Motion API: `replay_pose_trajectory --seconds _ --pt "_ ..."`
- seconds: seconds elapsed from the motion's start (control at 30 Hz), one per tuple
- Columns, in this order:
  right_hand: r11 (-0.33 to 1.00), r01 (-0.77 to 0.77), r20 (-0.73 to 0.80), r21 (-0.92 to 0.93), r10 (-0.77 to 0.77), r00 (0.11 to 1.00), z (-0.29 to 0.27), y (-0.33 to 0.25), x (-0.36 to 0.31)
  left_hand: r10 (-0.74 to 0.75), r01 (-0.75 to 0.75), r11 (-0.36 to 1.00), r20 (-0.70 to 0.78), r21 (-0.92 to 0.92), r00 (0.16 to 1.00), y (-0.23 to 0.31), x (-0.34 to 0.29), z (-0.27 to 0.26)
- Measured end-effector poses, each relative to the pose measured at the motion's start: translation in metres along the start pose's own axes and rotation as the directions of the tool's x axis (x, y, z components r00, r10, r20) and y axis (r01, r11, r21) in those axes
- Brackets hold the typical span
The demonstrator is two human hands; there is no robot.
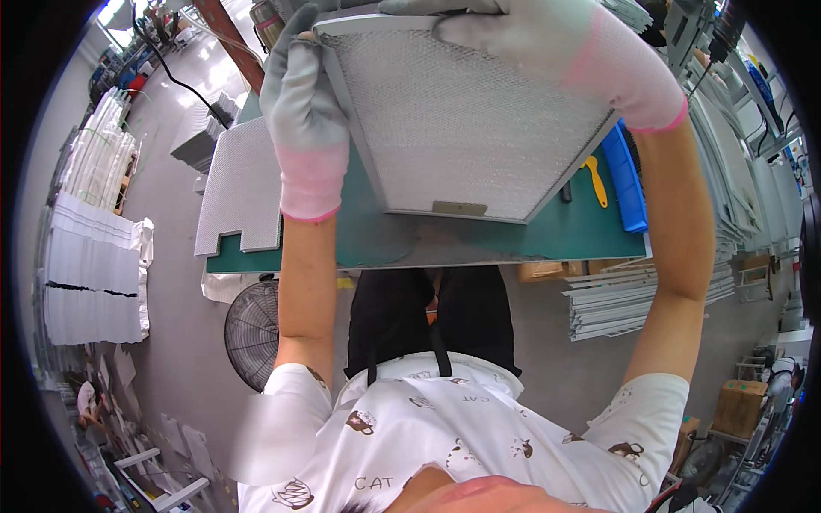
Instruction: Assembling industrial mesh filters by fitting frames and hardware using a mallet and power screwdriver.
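A mesh panel in a thin metal frame (462, 120), like a filter, stands tilted over the green table (590, 244), its lower edge close to the tabletop. Along that edge sits a small greyish tab (459, 208). My left hand (306, 98), in a grey-white glove with a pink cuff, grips the panel's far left corner. Across the far right side, my gloved right hand (522, 38) is closed over the frame's top edge, thumb against the mesh. Part of its fingers lies hidden behind the rim.
Loose mesh sheets (239, 184) overhang the table's left edge. On the right are a yellow-handled tool (596, 181) and a blue bin (631, 192). A black floor fan (253, 333) stands below left, with stacked metal strips (611, 306) below right. A reddish post (229, 38) rises beyond.
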State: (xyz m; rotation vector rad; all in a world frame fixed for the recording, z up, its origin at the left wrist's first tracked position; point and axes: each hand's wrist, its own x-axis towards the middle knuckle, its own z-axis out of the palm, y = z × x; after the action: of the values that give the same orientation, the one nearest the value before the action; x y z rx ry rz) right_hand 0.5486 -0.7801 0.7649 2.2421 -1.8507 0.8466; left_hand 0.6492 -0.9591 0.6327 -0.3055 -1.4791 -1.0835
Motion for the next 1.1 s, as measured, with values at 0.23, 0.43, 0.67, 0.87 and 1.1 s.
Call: replay_pose_trajectory --seconds 0.23,0.43,0.67,0.87,1.1 --pt "0.979 -0.173 0.128 -0.106 0.186 0.974 -0.002 -0.009 0.01 0.379 -0.429 0.788 0.201 0.442 0.903 0.002 0.007 -0.005" --pt "0.725 -0.135 0.251 -0.675 0.398 0.883 0.011 -0.021 0.016 -0.187 0.192 0.974 0.059 -0.12 0.981 0.015 0.0 -0.005" --pt "0.966 -0.103 -0.003 -0.235 0.105 0.994 0.024 -0.01 -0.007 -0.377 0.387 0.907 0.088 -0.166 0.922 0.03 0.001 -0.012" --pt "0.987 0.157 -0.852 -0.042 -0.117 0.509 0.089 0.003 -0.076 -0.023 -0.037 0.996 0.631 0.081 0.775 0.11 0.051 0.031" --pt "0.811 -0.226 -0.522 0.54 0.533 0.666 0.155 0.074 -0.184 -0.001 -0.551 0.728 0.804 0.408 0.595 0.011 -0.007 0.075"
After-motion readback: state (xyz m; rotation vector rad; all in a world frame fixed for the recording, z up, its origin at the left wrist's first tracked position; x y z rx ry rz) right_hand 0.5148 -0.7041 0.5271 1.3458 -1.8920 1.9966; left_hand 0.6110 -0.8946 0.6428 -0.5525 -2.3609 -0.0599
